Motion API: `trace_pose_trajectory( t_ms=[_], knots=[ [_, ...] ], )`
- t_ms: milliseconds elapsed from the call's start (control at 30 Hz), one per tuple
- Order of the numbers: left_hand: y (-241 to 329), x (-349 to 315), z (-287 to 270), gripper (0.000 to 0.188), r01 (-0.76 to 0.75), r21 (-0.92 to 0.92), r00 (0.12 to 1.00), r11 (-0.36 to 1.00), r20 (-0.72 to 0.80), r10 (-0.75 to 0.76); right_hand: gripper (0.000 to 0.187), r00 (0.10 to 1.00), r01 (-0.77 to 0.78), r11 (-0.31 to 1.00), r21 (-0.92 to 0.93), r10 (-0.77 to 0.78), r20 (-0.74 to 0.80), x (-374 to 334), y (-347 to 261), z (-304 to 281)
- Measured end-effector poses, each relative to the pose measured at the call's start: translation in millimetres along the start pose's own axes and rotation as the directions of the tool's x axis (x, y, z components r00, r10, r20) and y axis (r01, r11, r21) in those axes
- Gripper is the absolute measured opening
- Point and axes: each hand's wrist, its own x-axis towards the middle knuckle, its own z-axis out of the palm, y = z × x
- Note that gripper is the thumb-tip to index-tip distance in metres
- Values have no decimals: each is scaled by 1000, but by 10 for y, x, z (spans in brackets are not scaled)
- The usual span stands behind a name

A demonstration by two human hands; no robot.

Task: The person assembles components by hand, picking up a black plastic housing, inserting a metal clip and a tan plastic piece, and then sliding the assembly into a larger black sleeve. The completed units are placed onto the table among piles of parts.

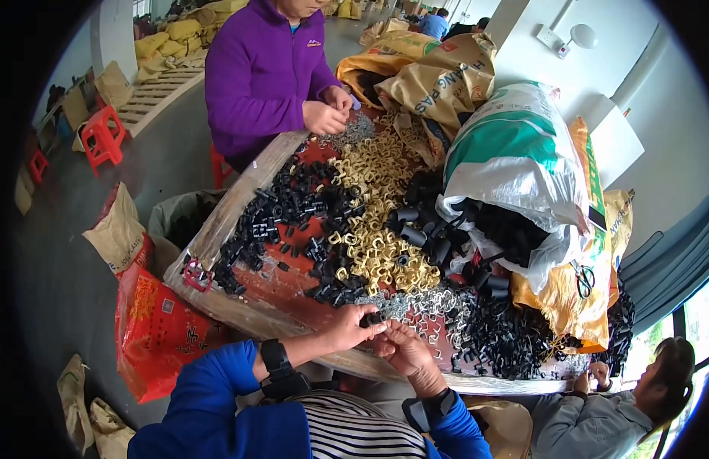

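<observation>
Left of the fingers (356, 312) slumps a red bag (152, 336); the left hand (341, 332) pinches a small black part (372, 320) at its fingertips; close by curls the right hand (409, 352), whether gripping I cannot tell; silvery clips (442, 310) lie just beyond, rightward.

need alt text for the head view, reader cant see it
The wearer's left hand pinches a small dark part, with the right hand close beside it, over a table heaped with gold-coloured clips and black pieces. A person in purple works at the far side.
</observation>
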Motion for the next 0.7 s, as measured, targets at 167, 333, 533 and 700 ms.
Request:
trace_pose_trajectory(
  t_ms=[167,333,533,700],
  knots=[
    [-39,26,55,10,26,38,998,999,-65,-23,11,999,-14,993,118,19,-37,-31,-23,34],
    [-206,-35,69,11,67,52,988,996,-140,-59,11,994,84,996,27,-82,-71,-54,63,86],
    [32,-127,115,13,113,-95,985,989,-120,-124,13,968,223,961,-164,-237,-77,-112,129,218],
    [-49,-185,77,21,245,-298,968,923,16,-251,13,929,288,850,-441,-360,-89,-134,172,218]
  ],
)
